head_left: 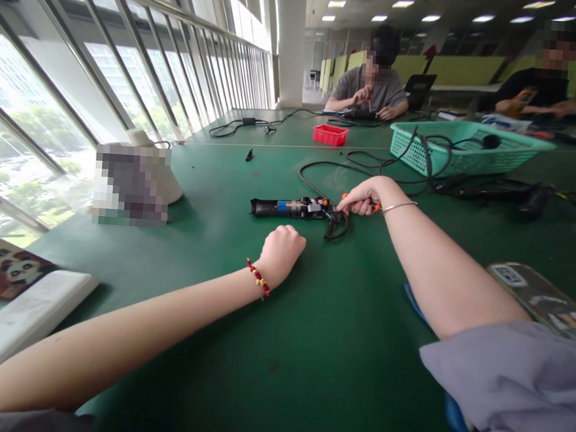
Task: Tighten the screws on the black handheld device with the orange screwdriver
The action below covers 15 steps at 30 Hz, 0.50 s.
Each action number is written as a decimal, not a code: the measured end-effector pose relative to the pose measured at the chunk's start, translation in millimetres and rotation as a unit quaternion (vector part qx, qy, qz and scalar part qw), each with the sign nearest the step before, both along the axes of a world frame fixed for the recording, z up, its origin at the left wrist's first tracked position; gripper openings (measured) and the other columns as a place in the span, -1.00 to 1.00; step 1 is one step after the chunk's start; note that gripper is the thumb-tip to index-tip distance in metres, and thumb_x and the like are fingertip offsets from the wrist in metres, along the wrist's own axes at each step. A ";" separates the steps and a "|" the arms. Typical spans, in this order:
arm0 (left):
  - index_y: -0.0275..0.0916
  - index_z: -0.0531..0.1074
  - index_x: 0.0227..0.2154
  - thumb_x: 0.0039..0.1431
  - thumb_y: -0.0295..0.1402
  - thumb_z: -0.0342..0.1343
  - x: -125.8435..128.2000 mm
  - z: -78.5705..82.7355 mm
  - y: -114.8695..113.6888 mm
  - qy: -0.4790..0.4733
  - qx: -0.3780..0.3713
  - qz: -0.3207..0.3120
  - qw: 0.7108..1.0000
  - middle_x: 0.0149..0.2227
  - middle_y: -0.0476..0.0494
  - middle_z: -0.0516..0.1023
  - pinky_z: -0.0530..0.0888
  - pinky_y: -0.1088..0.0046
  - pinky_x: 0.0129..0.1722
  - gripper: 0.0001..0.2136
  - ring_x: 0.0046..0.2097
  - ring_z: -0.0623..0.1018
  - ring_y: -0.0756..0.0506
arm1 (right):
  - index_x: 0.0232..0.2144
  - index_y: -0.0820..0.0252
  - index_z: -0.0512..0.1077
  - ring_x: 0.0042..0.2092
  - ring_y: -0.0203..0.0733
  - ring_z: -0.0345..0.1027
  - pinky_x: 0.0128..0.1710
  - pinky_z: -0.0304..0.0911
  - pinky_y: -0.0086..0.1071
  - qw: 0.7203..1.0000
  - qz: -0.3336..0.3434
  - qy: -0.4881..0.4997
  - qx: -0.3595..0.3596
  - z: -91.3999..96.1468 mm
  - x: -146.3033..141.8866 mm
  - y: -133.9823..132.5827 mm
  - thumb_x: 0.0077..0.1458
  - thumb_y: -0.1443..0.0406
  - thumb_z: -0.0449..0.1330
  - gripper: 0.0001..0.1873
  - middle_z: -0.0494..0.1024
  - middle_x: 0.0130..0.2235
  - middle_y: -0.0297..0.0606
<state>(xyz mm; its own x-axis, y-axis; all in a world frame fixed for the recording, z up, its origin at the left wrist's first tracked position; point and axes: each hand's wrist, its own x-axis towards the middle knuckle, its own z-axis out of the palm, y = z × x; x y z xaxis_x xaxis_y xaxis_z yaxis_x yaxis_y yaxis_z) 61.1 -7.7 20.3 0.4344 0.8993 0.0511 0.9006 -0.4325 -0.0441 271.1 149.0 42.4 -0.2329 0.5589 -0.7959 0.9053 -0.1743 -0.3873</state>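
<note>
An opened black cylindrical appliance (288, 207) with a blue band, bare inner parts and wires lies on the green table. My right hand (367, 194) is at its cable end, its index finger stretched toward the wires. The other fingers are curled round a tool with an orange handle (377, 208); its exact kind is hidden by the hand. My left hand (283, 252), closed in a fist, rests just in front of the appliance, apart from it. Whatever may be inside that fist does not show. A black cable (316, 167) runs from the appliance toward the basket.
A green plastic basket (469, 164) with cables stands back right, near a small red tray (330, 135). A phone (543, 296) lies beside my right arm, a white object (28, 329) beside my left. Two people (381, 84) sit across the table. Railings line the left.
</note>
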 end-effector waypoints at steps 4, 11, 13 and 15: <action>-0.34 0.49 -0.30 0.07 -0.66 -0.10 -18.5 -1.8 15.8 -0.001 0.033 -0.036 0.999 -0.18 -0.34 0.48 0.45 0.37 -0.27 -0.72 -0.11 0.47 -0.19 | -0.07 0.26 0.32 -0.16 -0.21 0.37 -0.21 0.35 -0.22 0.996 0.009 -0.044 0.083 1.4 -11.6 -8.1 0.15 0.19 0.09 -0.66 0.42 -0.10 -0.18; -0.23 0.53 -0.34 0.09 -0.51 -0.01 -26.3 -13.9 43.8 -0.317 0.075 -0.072 0.943 -0.20 -0.10 0.54 0.44 0.44 -0.12 -0.80 -0.20 0.53 -0.06 | -0.16 0.29 0.37 -0.09 0.06 0.33 -0.26 0.22 -0.27 0.913 -0.018 -0.096 0.396 0.5 -21.1 -61.4 0.10 0.23 0.10 -0.71 0.45 -0.13 -0.03; -0.24 0.53 -0.37 0.07 -0.48 0.04 -19.4 -17.2 48.2 -0.410 0.068 -0.053 0.908 -0.26 -0.10 0.55 0.47 0.44 -0.16 -0.84 -0.25 0.54 -0.05 | -0.05 0.25 0.27 -0.07 0.09 0.31 -0.26 0.15 -0.27 0.858 -0.032 -0.097 0.503 -3.9 -28.1 -82.3 0.16 0.23 -0.01 -0.66 0.44 -0.12 0.02; -0.24 0.52 -0.40 0.04 -0.47 0.07 -11.9 -21.0 50.4 -0.493 0.053 -0.016 0.868 -0.31 -0.09 0.56 0.49 0.45 -0.20 -0.87 -0.29 0.55 -0.04 | -0.01 0.18 0.23 -0.11 0.01 0.32 -0.26 0.12 -0.31 0.815 -0.012 -0.073 0.574 -10.8 -36.8 -100.8 0.17 0.23 -0.06 -0.66 0.45 -0.13 -0.04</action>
<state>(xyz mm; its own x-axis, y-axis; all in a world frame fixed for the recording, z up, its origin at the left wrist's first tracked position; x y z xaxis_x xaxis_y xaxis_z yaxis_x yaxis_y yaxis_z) 49.2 42.7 -0.6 0.1579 0.8551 0.4938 0.5110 -0.4986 0.7002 234.3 48.2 31.7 -0.1614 0.9580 0.2371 0.9579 0.2099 -0.1960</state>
